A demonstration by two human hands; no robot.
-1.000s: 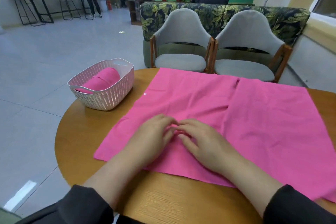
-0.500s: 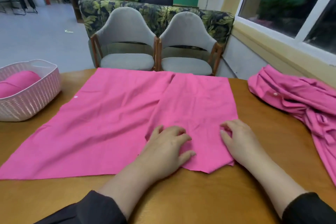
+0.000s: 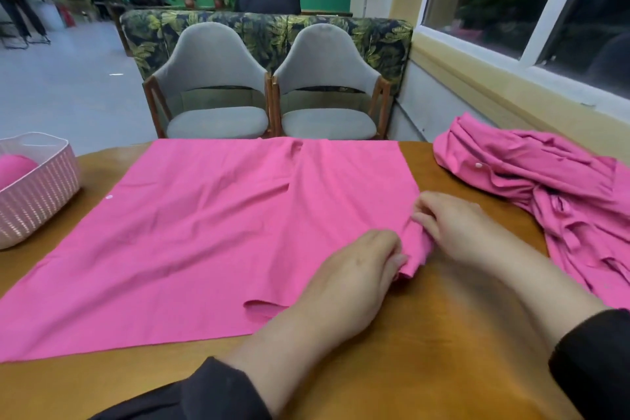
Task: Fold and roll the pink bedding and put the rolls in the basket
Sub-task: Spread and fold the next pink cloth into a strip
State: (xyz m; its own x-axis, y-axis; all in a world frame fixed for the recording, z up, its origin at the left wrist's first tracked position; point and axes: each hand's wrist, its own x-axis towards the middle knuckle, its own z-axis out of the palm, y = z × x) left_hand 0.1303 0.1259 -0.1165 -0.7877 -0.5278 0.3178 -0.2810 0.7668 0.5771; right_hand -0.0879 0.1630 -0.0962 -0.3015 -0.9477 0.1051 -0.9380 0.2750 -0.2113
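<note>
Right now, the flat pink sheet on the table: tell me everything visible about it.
The flat pink sheet is thin, matte woven-looking fabric, spread nearly smooth over the wooden table, with a seam or overlap running down its middle and a small white button near its left edge. Its near right corner is bunched, pinched by the left hand and right hand.

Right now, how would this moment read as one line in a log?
step: starting roll at near right corner | left hand: pinches flat pink sheet | right hand: pinches same corner | basket: one roll inside | crumpled bedding: waiting
</note>
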